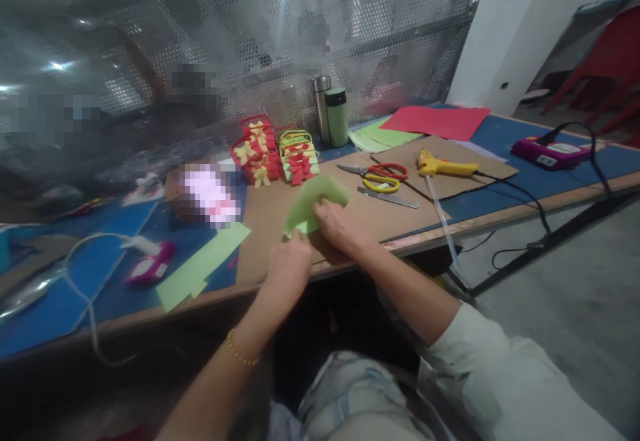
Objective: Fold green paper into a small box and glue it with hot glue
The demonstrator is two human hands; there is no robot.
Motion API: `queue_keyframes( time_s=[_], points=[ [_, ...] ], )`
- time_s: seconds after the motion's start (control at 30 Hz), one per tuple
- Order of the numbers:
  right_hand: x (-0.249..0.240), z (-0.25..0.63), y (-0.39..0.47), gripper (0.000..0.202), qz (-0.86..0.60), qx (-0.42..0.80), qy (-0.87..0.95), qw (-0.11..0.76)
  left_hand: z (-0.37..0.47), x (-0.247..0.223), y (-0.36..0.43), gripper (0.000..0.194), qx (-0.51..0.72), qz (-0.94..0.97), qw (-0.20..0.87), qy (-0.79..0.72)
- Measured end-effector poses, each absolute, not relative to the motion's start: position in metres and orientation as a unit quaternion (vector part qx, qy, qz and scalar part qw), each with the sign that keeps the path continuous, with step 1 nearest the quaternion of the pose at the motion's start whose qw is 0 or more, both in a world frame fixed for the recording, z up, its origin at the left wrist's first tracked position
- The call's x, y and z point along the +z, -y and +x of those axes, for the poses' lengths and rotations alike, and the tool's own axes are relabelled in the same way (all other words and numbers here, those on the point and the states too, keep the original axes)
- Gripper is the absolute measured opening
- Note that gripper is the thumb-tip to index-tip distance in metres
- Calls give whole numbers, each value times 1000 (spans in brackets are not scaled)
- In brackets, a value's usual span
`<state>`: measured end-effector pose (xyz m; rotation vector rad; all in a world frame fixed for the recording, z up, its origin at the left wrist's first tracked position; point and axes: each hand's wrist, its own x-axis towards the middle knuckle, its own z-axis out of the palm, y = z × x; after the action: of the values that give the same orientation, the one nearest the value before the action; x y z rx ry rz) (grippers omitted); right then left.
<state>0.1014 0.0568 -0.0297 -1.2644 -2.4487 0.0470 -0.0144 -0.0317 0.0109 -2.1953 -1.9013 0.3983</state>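
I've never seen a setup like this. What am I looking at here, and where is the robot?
There's no robot: these are a person's bare hands, seen by one camera worn on the head, looking forward and down. The left hand and right hand both hold a piece of green paper above brown cardboard on a blue-topped table. To their right are scissors with red and yellow handles and a yellow glue gun. Beyond are paper bows, a green bottle and red paper. Motion blurs the held paper slightly.

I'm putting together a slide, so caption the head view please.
Both hands hold green paper beside scissors and a yellow glue gun.
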Motion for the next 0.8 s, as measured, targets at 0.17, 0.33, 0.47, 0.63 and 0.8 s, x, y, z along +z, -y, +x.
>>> queue_keyframes(
  time_s=[0.17, 0.33, 0.47, 0.63, 0.8],
  points=[
    [-21, 105, -51, 25, -454, 10, 874, 171, -8, 13, 25, 43, 124, -742, 91, 653],
    [-19, 136, -22, 31, -463, -12, 860, 217, -5, 13, 22, 46, 95, -747, 83, 653],
    [-26, 160, -1, 37, -564, -24, 803, 191, -3, 13, 25, 45, 74, -750, 75, 653],
    [-23, 152, -3, 46, -541, -9, 833, 120, -1, 9, 25, 46, 67, -741, 76, 664],
    [-16, 141, -12, 40, -515, 10, 854, 80, 0, 6, 25, 46, 63, -741, 81, 664]
  ],
)
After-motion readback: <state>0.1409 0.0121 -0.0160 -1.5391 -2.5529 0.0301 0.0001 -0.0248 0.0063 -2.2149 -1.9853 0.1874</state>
